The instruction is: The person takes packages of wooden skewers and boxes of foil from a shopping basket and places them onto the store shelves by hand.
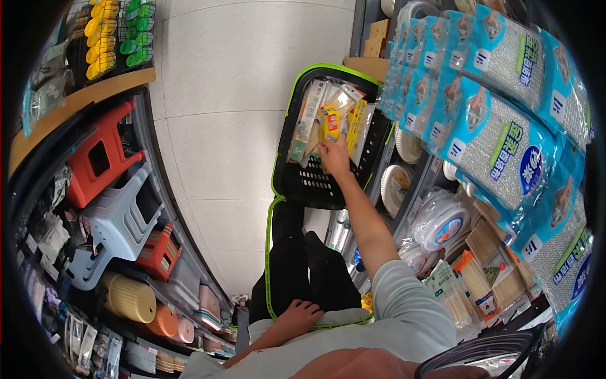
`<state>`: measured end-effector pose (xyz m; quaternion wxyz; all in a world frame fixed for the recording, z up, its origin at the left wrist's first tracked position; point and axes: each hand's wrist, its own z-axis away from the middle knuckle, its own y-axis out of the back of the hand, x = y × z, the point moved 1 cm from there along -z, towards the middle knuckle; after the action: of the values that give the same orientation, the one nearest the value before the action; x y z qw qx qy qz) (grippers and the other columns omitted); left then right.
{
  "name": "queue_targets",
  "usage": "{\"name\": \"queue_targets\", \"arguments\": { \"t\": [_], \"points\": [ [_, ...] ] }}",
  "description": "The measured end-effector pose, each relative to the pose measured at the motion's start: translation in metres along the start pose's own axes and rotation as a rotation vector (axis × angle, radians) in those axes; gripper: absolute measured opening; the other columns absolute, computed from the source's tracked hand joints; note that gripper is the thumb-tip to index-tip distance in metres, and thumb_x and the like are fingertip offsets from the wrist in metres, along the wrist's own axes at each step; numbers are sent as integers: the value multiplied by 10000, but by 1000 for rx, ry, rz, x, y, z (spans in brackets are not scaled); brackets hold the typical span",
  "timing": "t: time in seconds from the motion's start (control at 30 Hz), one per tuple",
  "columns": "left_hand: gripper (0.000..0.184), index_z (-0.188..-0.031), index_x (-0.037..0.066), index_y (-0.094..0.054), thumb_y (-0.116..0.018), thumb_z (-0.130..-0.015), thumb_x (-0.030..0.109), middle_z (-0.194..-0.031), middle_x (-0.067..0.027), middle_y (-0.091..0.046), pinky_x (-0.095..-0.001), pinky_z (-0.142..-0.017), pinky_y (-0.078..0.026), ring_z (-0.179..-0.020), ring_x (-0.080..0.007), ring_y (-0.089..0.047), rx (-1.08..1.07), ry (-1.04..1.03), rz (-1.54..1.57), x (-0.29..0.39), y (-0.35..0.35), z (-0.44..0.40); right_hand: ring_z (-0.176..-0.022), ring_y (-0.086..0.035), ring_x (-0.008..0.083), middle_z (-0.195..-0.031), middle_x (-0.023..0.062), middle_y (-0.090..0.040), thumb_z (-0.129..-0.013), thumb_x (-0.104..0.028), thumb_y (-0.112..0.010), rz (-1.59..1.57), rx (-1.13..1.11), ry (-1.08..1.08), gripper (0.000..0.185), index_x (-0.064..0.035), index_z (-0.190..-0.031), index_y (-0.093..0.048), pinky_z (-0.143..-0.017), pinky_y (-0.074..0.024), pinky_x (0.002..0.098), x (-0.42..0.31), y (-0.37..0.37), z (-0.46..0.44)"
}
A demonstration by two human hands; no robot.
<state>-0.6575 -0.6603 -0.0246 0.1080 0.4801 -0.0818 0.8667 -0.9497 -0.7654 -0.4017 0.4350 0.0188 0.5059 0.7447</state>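
Note:
My right hand (334,156) reaches into a black shopping basket with a lime-green rim (276,170). Its fingers are closed at the lower end of a small yellow-and-red packet (329,122). Around that packet lie a white-and-green long package (308,120), a clear-wrapped package (346,98) and a yellow-edged package (358,123). Close to my waist, my left hand (297,318) is curled over the basket's long green handle (269,252); its fingertips are partly hidden.
Blue scouring-pad packs (499,136) hang at the right, beside shelves with wrapped plates (442,221) and wooden sticks (473,284). On the left shelves stand a red stool (104,155) and a grey-blue stool (123,215). Pale floor tiles (221,151) run between.

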Motion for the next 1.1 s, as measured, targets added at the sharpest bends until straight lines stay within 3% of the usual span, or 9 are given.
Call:
{"name": "queue_targets", "arguments": {
  "t": [0.1, 0.2, 0.3, 0.5, 0.57, 0.63, 0.67, 0.9, 1.1],
  "points": [
    [421, -1248, 90, -577, -590, -834, 165, -1200, -90, -579, -453, -1012, -368, -1178, -290, -551, 7, 13, 3, 0, -2, 1, -1043, -540, 444, -1087, 228, -469, -838, -248, -696, 42, -32, 126, 224, -118, -1020, -694, -867, -483, 501, -14, -9, 6],
    [414, -1250, 92, -578, -578, -843, 168, -1199, -91, -582, -453, -1010, -368, -1171, -292, -555, -4, 10, -5, -2, -3, 1, -1026, -540, 460, -1116, 229, -442, -844, -237, -692, 1, -156, 18, 294, -153, -1100, -576, -805, -495, 522, -35, -7, 2],
    [428, -1279, 96, -566, -568, -858, 176, -1218, -98, -575, -452, -1024, -362, -1179, -292, -550, -30, 2, -14, 0, 1, 0, -1019, -551, 469, -1107, 234, -446, -851, -219, -686, -100, -167, -45, 264, -142, -1076, -571, -868, -453, 513, -53, 3, -9],
    [495, -1327, 120, -539, -604, -840, 180, -1278, -116, -555, -480, -1028, -372, -1211, -304, -525, -113, -57, 91, -2, 16, -5, -1019, -544, 484, -1113, 247, -444, -812, -110, -672, -61, -98, -69, 269, -124, -1048, -544, -843, -476, 518, -41, 6, -33],
    [468, -1311, 155, -566, -613, -845, 180, -1303, -129, -549, -441, -1048, -380, -1243, -285, -514, 31, -193, 871, 7, 50, -17, -1017, -546, 481, -1114, 247, -447, -803, -90, -659, -1, -73, -67, 277, -125, -1051, -541, -847, -479, 520, -21, 2, -40],
    [451, -1309, 162, -584, -629, -861, 181, -1307, -109, -561, -412, -1043, -395, -1260, -260, -506, -276, -69, 427, 2, 1, -40, -1014, -548, 479, -1115, 248, -450, -795, -70, -646, 59, -50, -63, 286, -125, -1054, -539, -850, -482, 521, -7, 4, -41],
    [449, -1308, 161, -584, -628, -862, 180, -1302, -107, -563, -412, -1040, -397, -1255, -258, -508, -295, -90, 400, 3, 2, -42, -1032, -542, 470, -1113, 250, -470, -799, -77, -628, 75, -48, -143, 261, -119, -1049, -565, -861, -478, 523, -2, 5, -40],
    [433, -1305, 155, -585, -624, -874, 180, -1268, -95, -574, -406, -1016, -409, -1223, -245, -521, -285, -91, 415, 3, 5, -27, -1132, -504, 453, -1204, 234, -469, -804, -134, -635, 128, 62, -449, 354, -159, -1155, -603, -941, -449, 507, 43, -4, -24],
    [420, -1302, 149, -586, -621, -885, 180, -1240, -85, -583, -401, -995, -420, -1196, -234, -532, -268, -74, 418, 0, 7, -19, -1222, -436, 439, -1413, 238, -373, -788, -129, -671, 297, 341, -274, 427, -89, -1202, -578, -989, -411, 474, 11, 2, -26]
  ]
}}
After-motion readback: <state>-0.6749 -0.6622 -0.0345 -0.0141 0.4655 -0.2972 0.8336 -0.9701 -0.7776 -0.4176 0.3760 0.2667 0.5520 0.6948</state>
